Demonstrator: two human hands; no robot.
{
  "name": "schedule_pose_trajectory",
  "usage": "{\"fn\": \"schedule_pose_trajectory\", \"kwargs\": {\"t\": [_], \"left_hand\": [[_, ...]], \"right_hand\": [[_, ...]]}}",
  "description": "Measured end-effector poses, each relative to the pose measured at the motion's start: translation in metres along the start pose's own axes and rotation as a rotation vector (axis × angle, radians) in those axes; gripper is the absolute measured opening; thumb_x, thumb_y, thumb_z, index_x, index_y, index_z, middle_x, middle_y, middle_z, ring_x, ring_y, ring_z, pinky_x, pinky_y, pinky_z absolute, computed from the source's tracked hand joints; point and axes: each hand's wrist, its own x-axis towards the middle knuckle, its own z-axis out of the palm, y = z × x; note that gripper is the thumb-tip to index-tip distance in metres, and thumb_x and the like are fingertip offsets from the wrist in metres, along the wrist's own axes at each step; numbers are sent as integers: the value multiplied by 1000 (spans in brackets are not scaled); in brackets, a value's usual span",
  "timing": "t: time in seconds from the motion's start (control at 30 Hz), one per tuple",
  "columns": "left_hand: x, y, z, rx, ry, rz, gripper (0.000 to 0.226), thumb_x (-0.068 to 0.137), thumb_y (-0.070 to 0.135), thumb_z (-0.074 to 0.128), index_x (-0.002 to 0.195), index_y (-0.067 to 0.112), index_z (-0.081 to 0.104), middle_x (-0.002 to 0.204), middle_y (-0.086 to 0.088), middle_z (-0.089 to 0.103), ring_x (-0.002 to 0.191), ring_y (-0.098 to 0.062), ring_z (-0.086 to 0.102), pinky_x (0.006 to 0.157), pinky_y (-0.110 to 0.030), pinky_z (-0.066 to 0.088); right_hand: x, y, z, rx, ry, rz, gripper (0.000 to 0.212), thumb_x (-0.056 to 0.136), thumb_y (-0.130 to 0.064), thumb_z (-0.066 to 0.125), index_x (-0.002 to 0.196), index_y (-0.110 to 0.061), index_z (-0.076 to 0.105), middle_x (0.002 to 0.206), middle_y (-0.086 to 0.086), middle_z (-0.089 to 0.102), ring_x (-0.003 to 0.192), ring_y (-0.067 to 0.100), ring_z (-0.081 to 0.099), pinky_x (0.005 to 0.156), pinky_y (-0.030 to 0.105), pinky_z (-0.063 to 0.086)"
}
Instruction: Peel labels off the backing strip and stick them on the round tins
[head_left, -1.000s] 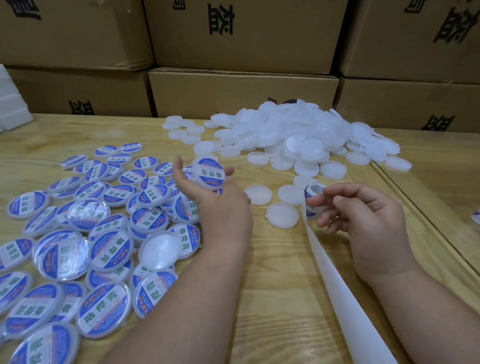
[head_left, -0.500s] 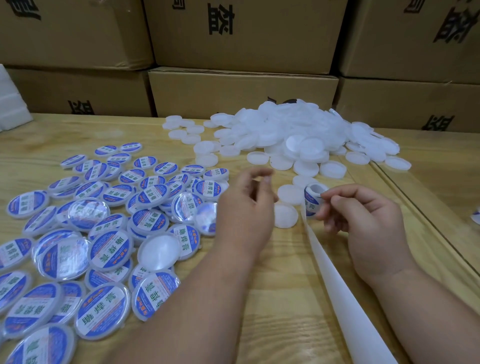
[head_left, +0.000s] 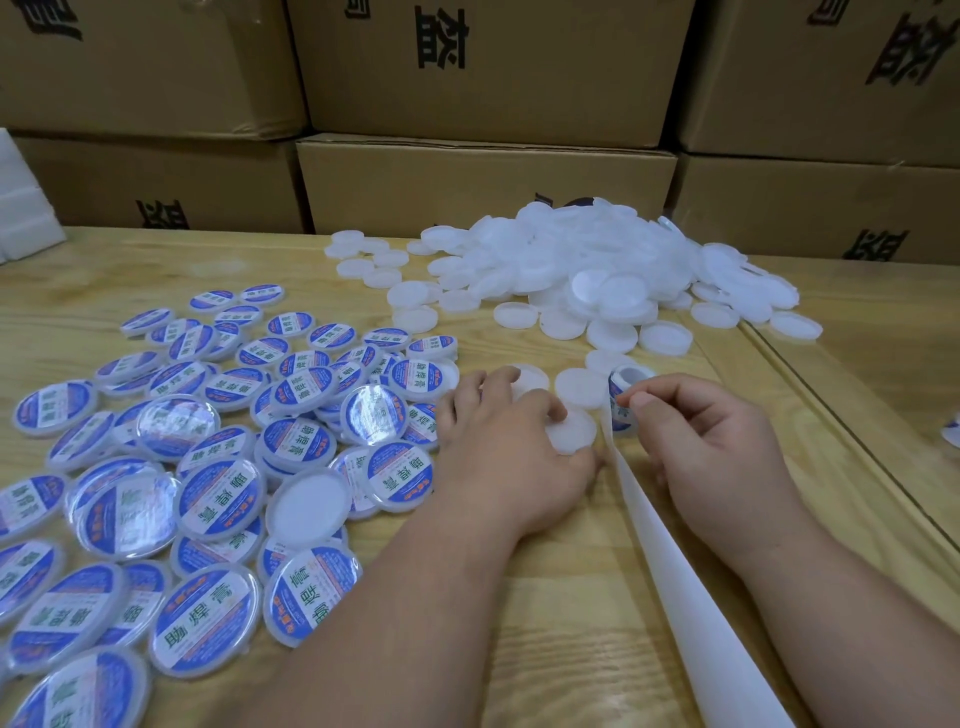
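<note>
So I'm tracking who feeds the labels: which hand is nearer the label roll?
Right. The right hand pinches at the label roll from beside it; the left hand rests on a blank tin to its left.

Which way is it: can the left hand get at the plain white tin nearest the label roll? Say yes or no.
Probably yes. The left hand already rests on a plain tin, and the tin by the label roll lies just beyond, uncovered.
</note>
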Motion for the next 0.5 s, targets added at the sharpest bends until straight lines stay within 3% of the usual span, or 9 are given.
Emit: {"fn": "schedule_pose_trajectory", "kwargs": {"t": [0.13, 0.27, 0.4, 0.5], "left_hand": [[4, 0, 2, -30, 64, -12, 25, 87, 62, 60, 97, 40, 67, 156, 12, 36, 148, -18, 13, 109, -38, -5], [6, 1, 2, -69, 133, 15, 21, 96, 55, 55, 84, 38, 60, 150, 15, 44, 145, -14, 19, 105, -35, 0], [5, 6, -2, -277, 235, 73, 26, 100, 48, 52, 80, 32, 52, 143, 10, 54, 137, -11, 35, 111, -35, 21], [0, 10, -6, -527, 251, 100, 31, 102, 50, 46, 88, 25, 56, 130, 13, 63, 121, 1, 50, 90, -23, 40]], "right_hand": [[0, 0, 0, -45, 13, 16, 24, 96, -18, 65, 73, -18, 69, 48, -16, 47, 43, 3, 40, 45, 12, 34], [0, 1, -1, -134, 30, 57, 28, 91, -38, 69, 74, -16, 68, 50, -8, 46, 45, 7, 38, 47, 20, 35], [0, -1, -1, -160, 9, 119, 33, 93, -46, 66, 70, -24, 71, 54, 2, 51, 46, 13, 41, 49, 27, 36], [-1, -3, -1, -181, -4, 130, 42, 91, -51, 63, 72, -15, 71, 51, 0, 56, 42, 10, 45, 52, 27, 38]]}}
